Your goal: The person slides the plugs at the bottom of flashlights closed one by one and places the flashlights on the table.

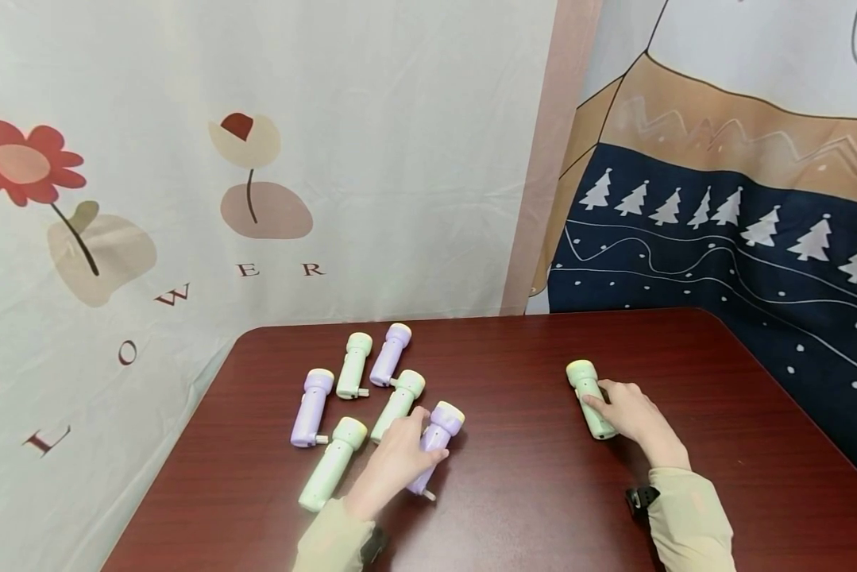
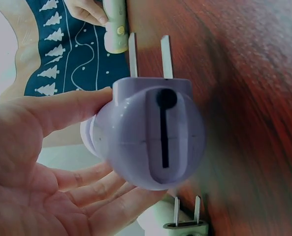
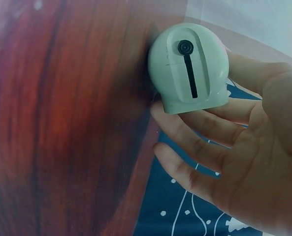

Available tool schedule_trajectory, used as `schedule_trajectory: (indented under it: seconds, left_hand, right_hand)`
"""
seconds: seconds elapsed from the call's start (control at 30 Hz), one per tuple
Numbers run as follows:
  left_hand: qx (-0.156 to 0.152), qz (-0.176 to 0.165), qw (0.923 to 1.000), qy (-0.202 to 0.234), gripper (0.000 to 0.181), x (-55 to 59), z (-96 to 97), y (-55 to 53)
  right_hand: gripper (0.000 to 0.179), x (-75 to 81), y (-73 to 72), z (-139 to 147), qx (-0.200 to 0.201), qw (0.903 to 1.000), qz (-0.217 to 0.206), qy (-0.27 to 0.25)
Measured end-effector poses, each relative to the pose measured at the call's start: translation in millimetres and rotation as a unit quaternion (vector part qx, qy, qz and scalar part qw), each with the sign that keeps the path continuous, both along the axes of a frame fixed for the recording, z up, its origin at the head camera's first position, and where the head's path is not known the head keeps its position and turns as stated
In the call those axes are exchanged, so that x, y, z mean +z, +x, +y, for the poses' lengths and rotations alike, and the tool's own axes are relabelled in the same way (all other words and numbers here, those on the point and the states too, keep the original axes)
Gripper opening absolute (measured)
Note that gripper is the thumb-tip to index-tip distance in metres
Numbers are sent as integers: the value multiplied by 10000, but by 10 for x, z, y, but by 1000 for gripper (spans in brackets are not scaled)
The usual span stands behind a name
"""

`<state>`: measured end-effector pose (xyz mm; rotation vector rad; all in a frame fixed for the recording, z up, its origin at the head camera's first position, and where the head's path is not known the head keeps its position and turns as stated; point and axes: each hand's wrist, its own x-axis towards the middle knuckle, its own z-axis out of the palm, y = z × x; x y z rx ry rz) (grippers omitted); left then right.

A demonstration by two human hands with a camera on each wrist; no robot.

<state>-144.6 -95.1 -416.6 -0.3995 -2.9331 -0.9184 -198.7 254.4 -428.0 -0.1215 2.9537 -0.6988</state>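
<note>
My left hand (image 1: 397, 457) holds a purple flashlight (image 1: 438, 429) between thumb and fingers, at the right side of a group of flashlights. In the left wrist view, the rounded end of this purple flashlight (image 2: 136, 128) faces the camera, and two metal plug prongs (image 2: 166, 56) stick out of its side. Far to the right, my right hand (image 1: 634, 411) grips a light green flashlight (image 1: 587, 389) by its body. No prongs show on the end of that green flashlight (image 3: 190, 69) in the right wrist view; a dark slot and a round black spot do.
Left of my left hand lie green flashlights (image 1: 331, 465), (image 1: 354, 365) and purple flashlights (image 1: 310, 409), (image 1: 391, 355), several with prongs out. Another green flashlight (image 1: 399, 401) lies just beyond the hand. Printed curtains (image 1: 399, 159) hang behind the dark red table (image 1: 499, 508).
</note>
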Motion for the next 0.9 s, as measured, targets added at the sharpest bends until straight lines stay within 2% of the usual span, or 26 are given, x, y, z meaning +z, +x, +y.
schedule_trajectory:
  seconds: [0.5, 0.9]
  left_hand:
    - [341, -54, 9988, 352, 47, -29, 158, -149]
    - [750, -118, 9938, 817, 48, -47, 239, -238]
  right_hand:
    - [53, 66, 34, -16, -15, 9992, 299, 276]
    - [50, 135, 81, -100, -30, 9966, 738, 368]
